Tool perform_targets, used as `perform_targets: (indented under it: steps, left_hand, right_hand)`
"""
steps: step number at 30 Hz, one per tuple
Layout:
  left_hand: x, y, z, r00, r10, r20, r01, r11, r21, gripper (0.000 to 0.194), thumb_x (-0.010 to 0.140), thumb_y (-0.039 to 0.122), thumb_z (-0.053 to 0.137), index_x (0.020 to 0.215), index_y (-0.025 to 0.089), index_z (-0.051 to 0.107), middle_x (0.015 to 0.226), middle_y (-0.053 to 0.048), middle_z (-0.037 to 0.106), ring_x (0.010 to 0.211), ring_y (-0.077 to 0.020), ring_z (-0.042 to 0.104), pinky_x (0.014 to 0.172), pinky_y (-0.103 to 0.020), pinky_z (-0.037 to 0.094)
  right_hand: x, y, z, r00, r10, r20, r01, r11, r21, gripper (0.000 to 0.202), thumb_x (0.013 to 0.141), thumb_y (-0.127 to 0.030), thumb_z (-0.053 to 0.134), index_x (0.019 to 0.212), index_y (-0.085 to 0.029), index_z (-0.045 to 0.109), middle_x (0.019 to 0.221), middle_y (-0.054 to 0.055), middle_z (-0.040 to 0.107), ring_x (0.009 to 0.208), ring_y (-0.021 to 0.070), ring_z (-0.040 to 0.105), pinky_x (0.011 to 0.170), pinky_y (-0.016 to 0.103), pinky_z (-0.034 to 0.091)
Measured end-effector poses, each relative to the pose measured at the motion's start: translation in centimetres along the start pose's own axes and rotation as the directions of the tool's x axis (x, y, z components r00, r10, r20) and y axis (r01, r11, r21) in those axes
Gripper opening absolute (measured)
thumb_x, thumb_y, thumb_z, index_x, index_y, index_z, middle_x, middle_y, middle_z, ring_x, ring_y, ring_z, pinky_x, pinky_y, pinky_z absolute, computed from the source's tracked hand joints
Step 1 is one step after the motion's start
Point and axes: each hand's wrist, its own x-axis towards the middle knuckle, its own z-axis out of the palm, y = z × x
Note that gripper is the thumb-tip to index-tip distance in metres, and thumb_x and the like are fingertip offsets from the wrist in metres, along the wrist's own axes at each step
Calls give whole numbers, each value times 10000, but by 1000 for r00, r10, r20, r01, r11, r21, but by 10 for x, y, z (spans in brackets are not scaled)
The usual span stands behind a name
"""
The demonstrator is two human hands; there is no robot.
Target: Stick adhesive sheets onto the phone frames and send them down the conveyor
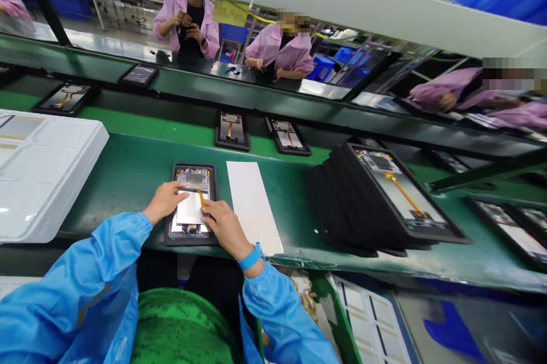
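Note:
In front of me a tablet with its back off lies in a black tray (213, 182), its circuit board (192, 178) showing at the far end. A flat white battery pack (188, 213) is over the tablet's middle. My left hand (166, 203) pinches its upper left side. My right hand (226, 227) is closed at the pack's right side, fingertips on the lower end of an orange ribbon cable (201, 199). Whether the pack rests fully on the tablet cannot be told. To the right of the tray lies a white sheet (252, 199).
A stack of black trays (342, 199) stands at right, an opened tablet (401, 187) on top. White plastic trays (55, 176) are piled at left. More tablets (232, 129) sit on the green line beyond. Co-workers in pink (280, 48) work across. A green stool (183, 324) is below.

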Motion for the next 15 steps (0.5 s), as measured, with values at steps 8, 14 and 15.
perform_targets:
  steps: [8, 14, 15]
  left_hand:
    - [-5, 4, -16, 981, 144, -128, -58, 854, 518, 446, 804, 352, 684, 1198, 157, 606, 1081, -107, 635, 964, -263, 623, 824, -362, 472]
    - [-34, -26, -1, 950, 245, -196, -76, 785, 615, 567, 913, 498, 523, 1304, 89, 560, 1496, -227, 417, 1417, -388, 312, 1140, -572, 252]
    - [-40, -30, 5, 947, 247, -203, -86, 809, 582, 564, 919, 491, 515, 1320, 96, 553, 1534, -222, 374, 1456, -382, 251, 1169, -585, 187]
  right_hand:
    - [-3, 0, 11, 1000, -27, -7, 26, 994, -107, 249, 926, -150, 575, 1141, -192, 691, 1305, 99, 645, 1071, 243, 554, 943, 442, 545]
    - [-15, -4, 17, 974, 115, -196, -156, 965, -210, 313, 916, -242, 604, 1220, -177, 643, 1372, 170, 542, 1218, 321, 492, 1025, 551, 469]
    - [-18, -5, 19, 960, 164, -225, -211, 956, -202, 349, 912, -252, 607, 1251, -172, 621, 1371, 185, 527, 1224, 333, 490, 1026, 565, 463]
